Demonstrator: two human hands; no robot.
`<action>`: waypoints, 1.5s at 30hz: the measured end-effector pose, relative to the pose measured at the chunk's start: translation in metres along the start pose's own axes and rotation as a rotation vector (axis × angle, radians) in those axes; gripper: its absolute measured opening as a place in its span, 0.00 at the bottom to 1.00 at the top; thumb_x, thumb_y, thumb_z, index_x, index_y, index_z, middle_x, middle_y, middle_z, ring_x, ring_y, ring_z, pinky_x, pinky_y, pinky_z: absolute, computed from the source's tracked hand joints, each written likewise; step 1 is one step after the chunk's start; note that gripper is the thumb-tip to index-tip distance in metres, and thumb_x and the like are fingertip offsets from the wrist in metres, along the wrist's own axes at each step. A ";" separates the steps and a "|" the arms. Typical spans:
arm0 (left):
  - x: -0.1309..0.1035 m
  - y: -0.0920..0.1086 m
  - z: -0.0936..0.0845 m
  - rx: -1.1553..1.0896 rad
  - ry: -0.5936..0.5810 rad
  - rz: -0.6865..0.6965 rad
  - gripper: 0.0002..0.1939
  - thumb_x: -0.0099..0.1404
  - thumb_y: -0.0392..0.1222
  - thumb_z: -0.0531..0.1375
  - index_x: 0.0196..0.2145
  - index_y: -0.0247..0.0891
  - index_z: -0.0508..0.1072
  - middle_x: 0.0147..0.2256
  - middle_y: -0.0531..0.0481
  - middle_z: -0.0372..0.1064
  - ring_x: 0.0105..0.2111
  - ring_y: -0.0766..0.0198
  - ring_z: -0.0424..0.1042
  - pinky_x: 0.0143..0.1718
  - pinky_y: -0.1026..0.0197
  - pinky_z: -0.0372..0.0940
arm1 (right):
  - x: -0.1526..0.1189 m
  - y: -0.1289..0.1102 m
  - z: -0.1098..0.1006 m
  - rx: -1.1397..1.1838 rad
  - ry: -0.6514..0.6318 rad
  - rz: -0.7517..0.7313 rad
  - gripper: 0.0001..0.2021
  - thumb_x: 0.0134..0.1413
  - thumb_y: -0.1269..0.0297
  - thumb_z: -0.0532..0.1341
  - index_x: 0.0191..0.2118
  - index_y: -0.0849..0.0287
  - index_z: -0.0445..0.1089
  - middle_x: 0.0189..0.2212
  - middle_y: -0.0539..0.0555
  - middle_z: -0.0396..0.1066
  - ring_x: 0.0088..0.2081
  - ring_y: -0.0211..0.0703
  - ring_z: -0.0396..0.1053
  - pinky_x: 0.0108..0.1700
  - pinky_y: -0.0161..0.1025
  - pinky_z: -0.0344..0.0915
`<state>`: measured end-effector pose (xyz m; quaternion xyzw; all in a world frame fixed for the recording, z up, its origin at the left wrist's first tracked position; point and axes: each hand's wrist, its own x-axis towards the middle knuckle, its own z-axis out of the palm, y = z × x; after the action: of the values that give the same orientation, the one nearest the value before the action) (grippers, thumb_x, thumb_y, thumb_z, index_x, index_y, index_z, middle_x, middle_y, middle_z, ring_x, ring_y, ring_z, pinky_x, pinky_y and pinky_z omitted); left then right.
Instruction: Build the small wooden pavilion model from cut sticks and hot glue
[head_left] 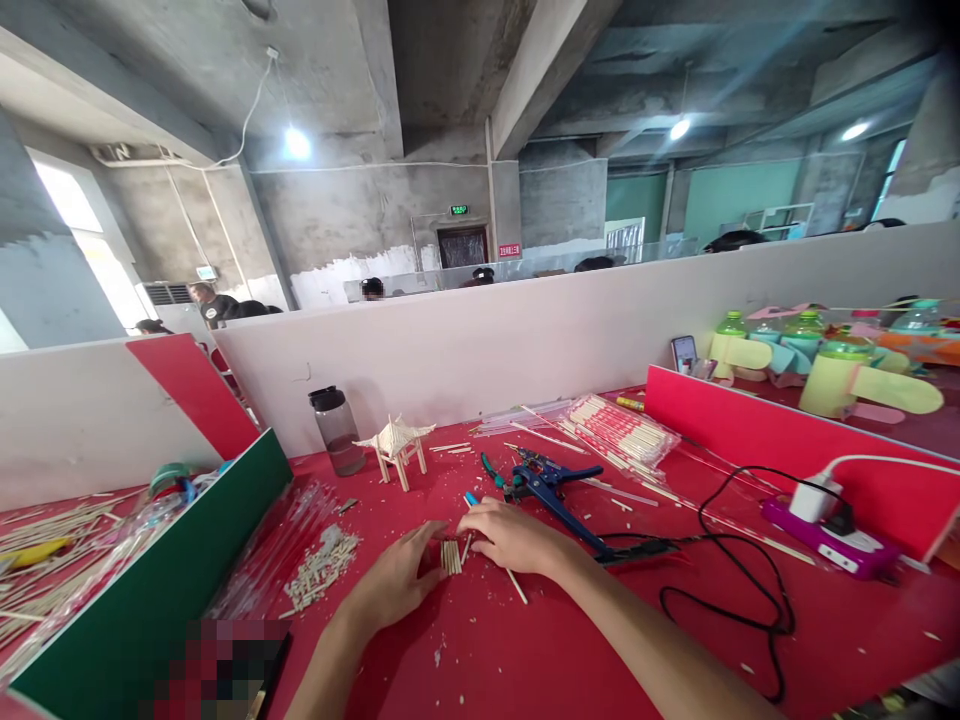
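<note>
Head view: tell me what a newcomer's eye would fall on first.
Probably the small roofed stick model, standing on the red tabletop beside a dark-lidded bottle. Next, the row of short sticks between the left hand and the right hand, then the purple power strip toward the right edge.

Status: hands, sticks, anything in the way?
Left hand beside short sticks, right hand opposite; grips unclear. Sticks side by side on red table. Possible snag: blue tool beyond right hand.
</note>
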<state>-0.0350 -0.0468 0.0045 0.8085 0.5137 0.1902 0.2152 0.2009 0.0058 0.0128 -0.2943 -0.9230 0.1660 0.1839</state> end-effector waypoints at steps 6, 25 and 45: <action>0.001 -0.002 0.002 -0.008 0.022 -0.024 0.27 0.64 0.45 0.60 0.59 0.44 0.64 0.57 0.42 0.69 0.55 0.51 0.69 0.54 0.55 0.64 | 0.001 -0.003 0.005 -0.043 0.007 0.029 0.14 0.58 0.68 0.62 0.50 0.56 0.73 0.47 0.57 0.75 0.50 0.50 0.69 0.51 0.40 0.62; 0.000 -0.009 0.000 0.005 0.045 -0.034 0.24 0.64 0.42 0.59 0.57 0.43 0.64 0.53 0.43 0.72 0.48 0.55 0.74 0.50 0.56 0.65 | 0.003 -0.008 0.006 0.080 0.120 0.017 0.10 0.61 0.66 0.60 0.46 0.55 0.74 0.43 0.55 0.76 0.47 0.47 0.72 0.49 0.39 0.64; 0.001 0.021 -0.002 0.021 0.224 0.150 0.26 0.69 0.47 0.59 0.62 0.49 0.59 0.51 0.45 0.68 0.50 0.54 0.69 0.54 0.51 0.65 | 0.020 -0.012 0.026 1.298 0.240 0.391 0.28 0.30 0.56 0.77 0.38 0.59 0.68 0.27 0.48 0.74 0.31 0.43 0.75 0.38 0.42 0.74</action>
<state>-0.0200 -0.0538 0.0174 0.8207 0.4745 0.2892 0.1331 0.1685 0.0037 0.0002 -0.3021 -0.5399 0.6818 0.3904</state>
